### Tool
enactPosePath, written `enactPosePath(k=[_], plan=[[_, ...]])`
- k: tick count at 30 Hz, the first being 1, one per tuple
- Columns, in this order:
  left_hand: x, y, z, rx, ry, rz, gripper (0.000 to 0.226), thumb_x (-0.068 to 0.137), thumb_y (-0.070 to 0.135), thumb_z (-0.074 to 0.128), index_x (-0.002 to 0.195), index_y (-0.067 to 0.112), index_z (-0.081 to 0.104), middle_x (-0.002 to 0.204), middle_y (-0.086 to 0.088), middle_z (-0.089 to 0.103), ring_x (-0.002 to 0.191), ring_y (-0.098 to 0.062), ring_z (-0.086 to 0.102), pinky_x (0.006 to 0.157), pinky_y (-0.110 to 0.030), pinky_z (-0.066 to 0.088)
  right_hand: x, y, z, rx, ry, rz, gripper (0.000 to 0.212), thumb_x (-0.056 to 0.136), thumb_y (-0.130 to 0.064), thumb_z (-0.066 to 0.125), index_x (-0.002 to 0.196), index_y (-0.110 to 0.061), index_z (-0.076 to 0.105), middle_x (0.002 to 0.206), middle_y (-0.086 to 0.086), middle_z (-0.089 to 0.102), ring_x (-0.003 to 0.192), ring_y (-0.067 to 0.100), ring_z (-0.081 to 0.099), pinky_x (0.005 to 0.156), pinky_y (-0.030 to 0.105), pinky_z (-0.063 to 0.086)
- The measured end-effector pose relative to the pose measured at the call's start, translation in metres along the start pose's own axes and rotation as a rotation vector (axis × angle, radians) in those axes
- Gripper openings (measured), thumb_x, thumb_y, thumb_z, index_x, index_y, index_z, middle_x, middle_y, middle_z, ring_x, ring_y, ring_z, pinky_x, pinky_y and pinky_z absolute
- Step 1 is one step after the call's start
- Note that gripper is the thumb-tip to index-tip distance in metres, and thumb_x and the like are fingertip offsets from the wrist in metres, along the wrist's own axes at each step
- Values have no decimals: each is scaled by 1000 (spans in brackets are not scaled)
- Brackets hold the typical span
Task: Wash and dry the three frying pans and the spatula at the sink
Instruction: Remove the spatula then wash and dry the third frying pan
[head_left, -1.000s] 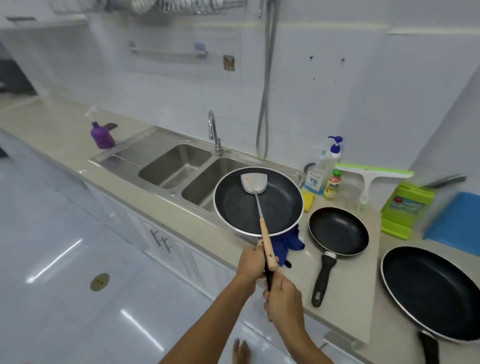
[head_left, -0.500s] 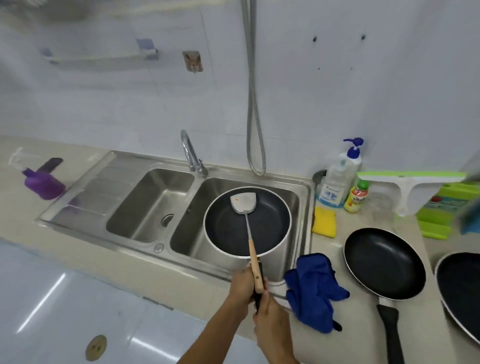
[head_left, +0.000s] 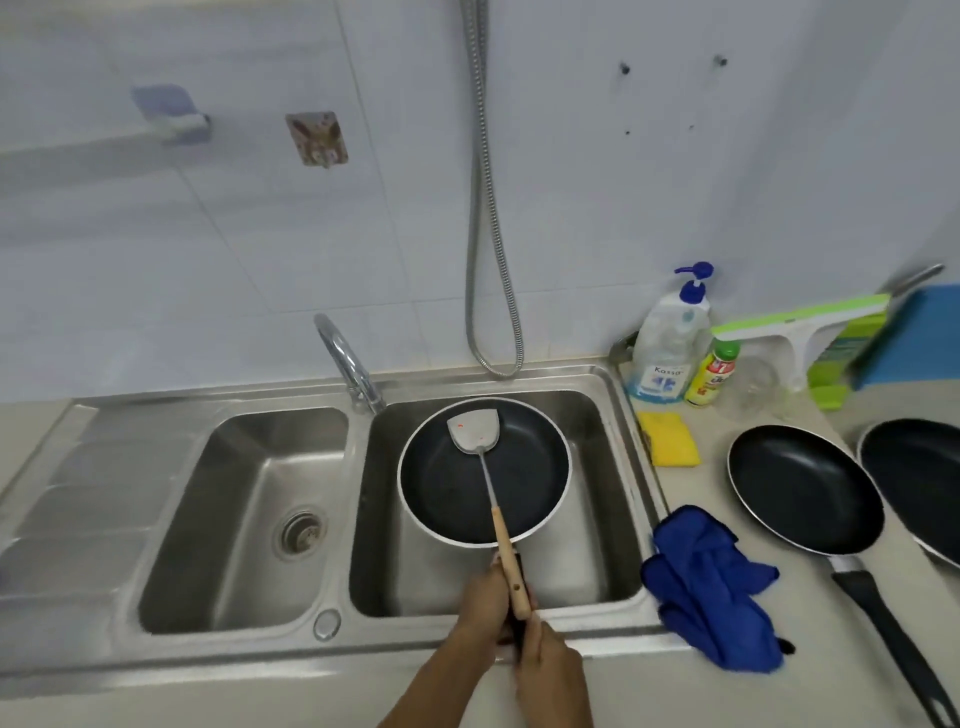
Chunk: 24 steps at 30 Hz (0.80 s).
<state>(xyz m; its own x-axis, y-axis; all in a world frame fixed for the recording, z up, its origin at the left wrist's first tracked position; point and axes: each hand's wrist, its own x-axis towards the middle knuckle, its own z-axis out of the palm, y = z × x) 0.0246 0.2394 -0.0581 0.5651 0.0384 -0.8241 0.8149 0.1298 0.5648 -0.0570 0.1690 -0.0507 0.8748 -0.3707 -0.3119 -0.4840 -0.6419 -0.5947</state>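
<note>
Both hands grip low: the left hand apparently holds the frying pan handle, the right hand the spatula, over the sink's right basin. Best lowered flat, faucet at eleven o'clock.

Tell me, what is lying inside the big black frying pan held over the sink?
A steel spatula with a wooden handle lies in the black frying pan, blade down. Both hands cover the pan's handle; the basin floor beneath is hidden.

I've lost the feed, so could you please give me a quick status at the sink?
Left hand and right hand grip one pan over the right basin, spatula in it. Two pans wait on the counter. Tap off, nothing blocking.
</note>
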Motion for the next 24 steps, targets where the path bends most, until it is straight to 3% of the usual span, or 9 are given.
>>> enactPosePath(k=[3, 6, 9, 12, 15, 20, 24], plan=[[8, 5, -22, 65, -53, -45, 50, 107, 33, 43, 71, 6, 64, 64, -15, 66, 58, -27, 62, 65, -36, 53, -13, -17, 17, 147, -122, 152, 43, 108, -35, 26, 139, -37, 56, 122, 0, 72, 112, 22, 65, 91, 28, 48], [14, 0, -39, 116, -129, -78, 63, 108, 35, 40, 58, 7, 65, 60, -13, 65, 50, -25, 60, 63, -34, 54, -21, -26, 29, 161, -111, 211, 44, 107, -39, 26, 139, -37, 57, 125, 3, 71, 117, 25, 63, 93, 28, 45], [26, -5, -49, 140, -139, -78, 72, 108, 31, 42, 43, 12, 66, 62, -17, 66, 54, -28, 62, 74, -42, 55, -24, -29, 46, 150, -84, 264, 44, 106, -42, 26, 136, -42, 59, 121, 0, 72, 114, 24, 65, 93, 27, 48], [35, -7, -55, 158, -165, -95, 72, 108, 37, 40, 48, 9, 68, 64, -18, 66, 58, -28, 63, 74, -41, 55, -24, -31, 57, 140, -76, 300, 44, 105, -44, 27, 132, -41, 62, 118, -1, 74, 111, 23, 66, 90, 27, 47], [40, -4, -60, 149, -172, -133, 63, 107, 42, 40, 66, 4, 68, 67, -17, 67, 58, -28, 63, 67, -36, 55, -22, -37, 62, 102, -58, 285, 46, 107, -42, 24, 136, -39, 59, 117, -2, 73, 109, 21, 66, 86, 24, 46], [67, -2, -67, 170, -150, -140, 49, 103, 39, 45, 74, 5, 66, 71, -17, 70, 69, -31, 65, 74, -42, 54, -6, -44, 65, 9, -104, 232, 45, 108, -36, 22, 137, -31, 56, 116, 0, 72, 107, 21, 65, 90, 28, 47], [96, -9, -70, 156, -86, -141, 43, 104, 36, 45, 80, 4, 62, 73, -19, 70, 67, -31, 64, 72, -41, 54, -2, -53, 69, 93, -119, 274, 54, 108, -39, 20, 113, -25, 73, 109, 3, 75, 103, 23, 67, 89, 31, 49]])
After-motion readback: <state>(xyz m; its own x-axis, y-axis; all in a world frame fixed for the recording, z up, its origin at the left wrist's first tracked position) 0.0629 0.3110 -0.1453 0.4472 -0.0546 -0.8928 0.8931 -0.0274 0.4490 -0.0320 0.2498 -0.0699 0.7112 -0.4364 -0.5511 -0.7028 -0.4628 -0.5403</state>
